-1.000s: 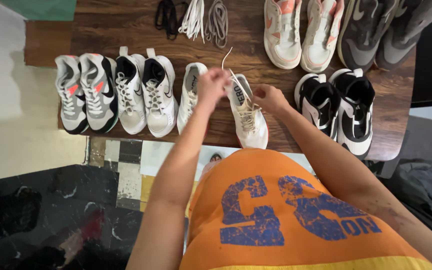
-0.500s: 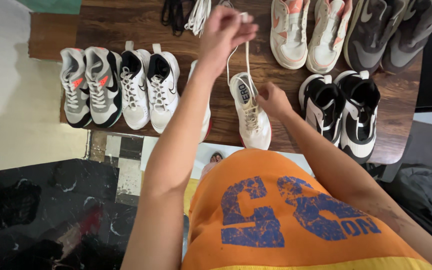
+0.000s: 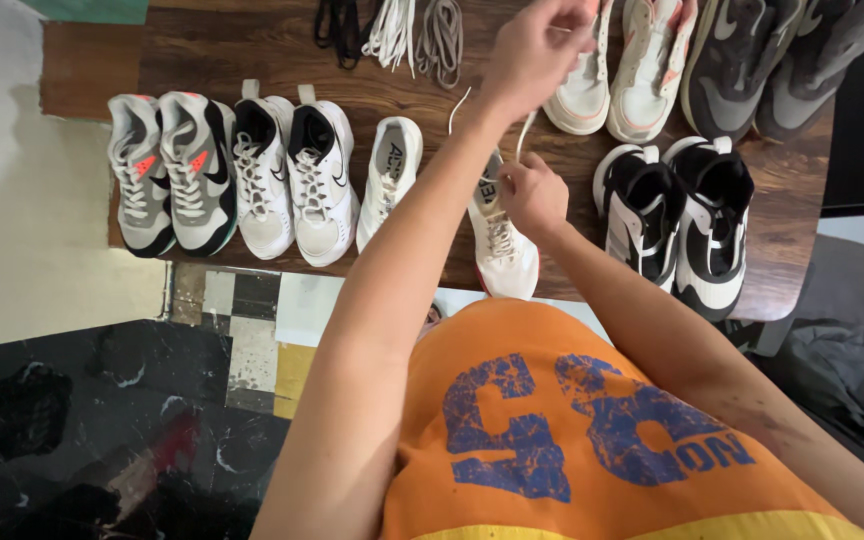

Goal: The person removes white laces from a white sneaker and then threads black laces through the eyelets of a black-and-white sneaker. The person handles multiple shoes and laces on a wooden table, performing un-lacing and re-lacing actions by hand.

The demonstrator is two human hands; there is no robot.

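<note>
Raised higher, left hand [image 3: 532, 50] pinches the white lace [image 3: 525, 128] taut while right hand [image 3: 532, 195] grips the half-laced white sneaker [image 3: 502, 240].

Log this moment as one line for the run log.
left hand: raised, pulling white lace | right hand: on white sneaker | setting: wooden table, shoe pairs in rows

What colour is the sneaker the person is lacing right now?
White, with pale laces: the sneaker under the right hand, while the left hand pulls the lace up. Head view.
</note>
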